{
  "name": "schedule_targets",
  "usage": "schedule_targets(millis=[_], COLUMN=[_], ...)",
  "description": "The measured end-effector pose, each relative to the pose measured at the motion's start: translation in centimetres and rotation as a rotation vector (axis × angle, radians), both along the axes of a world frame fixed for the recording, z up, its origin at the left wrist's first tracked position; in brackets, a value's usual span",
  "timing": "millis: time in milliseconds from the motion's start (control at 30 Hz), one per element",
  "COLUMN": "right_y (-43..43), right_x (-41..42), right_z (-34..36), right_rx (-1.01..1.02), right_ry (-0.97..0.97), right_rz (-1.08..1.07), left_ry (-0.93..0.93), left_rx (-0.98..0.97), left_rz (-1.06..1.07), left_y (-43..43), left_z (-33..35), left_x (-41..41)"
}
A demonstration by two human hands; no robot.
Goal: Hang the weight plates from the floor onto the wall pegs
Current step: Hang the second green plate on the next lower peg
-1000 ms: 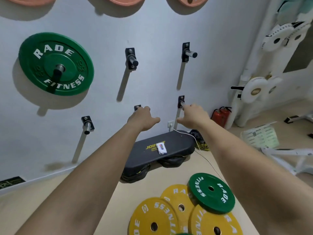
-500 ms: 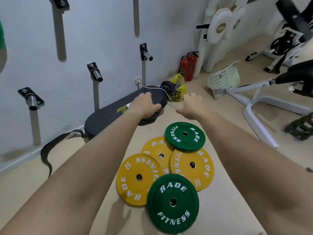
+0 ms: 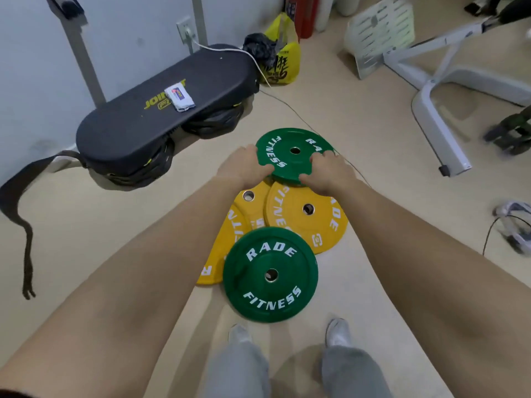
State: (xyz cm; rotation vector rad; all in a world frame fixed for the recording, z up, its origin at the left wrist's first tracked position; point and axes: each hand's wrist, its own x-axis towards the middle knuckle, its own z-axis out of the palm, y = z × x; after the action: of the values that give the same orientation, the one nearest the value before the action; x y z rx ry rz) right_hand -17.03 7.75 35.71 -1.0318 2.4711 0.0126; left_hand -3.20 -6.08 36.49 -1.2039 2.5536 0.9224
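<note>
Several weight plates lie overlapping on the floor. The far green plate (image 3: 290,156) rests on top of a yellow plate (image 3: 307,216). My left hand (image 3: 244,166) grips its left edge and my right hand (image 3: 326,172) grips its right edge. A second green plate (image 3: 270,274) lies nearest to my feet, over two more yellow plates (image 3: 250,202) (image 3: 221,254). One wall peg (image 3: 64,4) shows at the top left, cut off by the frame edge.
A black padded bench (image 3: 161,101) with a small white packet (image 3: 179,97) stands by the wall, a strap (image 3: 17,202) trailing left. A thin cable (image 3: 287,104) runs past the plates. A yellow bag (image 3: 283,57) and white machine legs (image 3: 436,122) stand to the right.
My view dropped from the wall pegs to the floor. Both hands came down from the pegs and closed on the far green plate's edges.
</note>
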Motion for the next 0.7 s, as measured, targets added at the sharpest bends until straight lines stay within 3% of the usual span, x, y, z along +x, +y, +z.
schedule_targets(millis=[367, 700], right_y=[4.0, 8.6], right_x=[-0.6, -1.7], right_z=[-31.8, -54.2], right_rx=[0.121, 0.114], right_ry=[-0.136, -0.238], right_rz=[0.105, 0.061], left_ry=[-0.154, -0.193], left_rx=[0.131, 0.116], left_rz=[0.177, 0.191], left_y=[3.5, 6.4], left_z=[-31.5, -52.8], left_x=[2.3, 3.3])
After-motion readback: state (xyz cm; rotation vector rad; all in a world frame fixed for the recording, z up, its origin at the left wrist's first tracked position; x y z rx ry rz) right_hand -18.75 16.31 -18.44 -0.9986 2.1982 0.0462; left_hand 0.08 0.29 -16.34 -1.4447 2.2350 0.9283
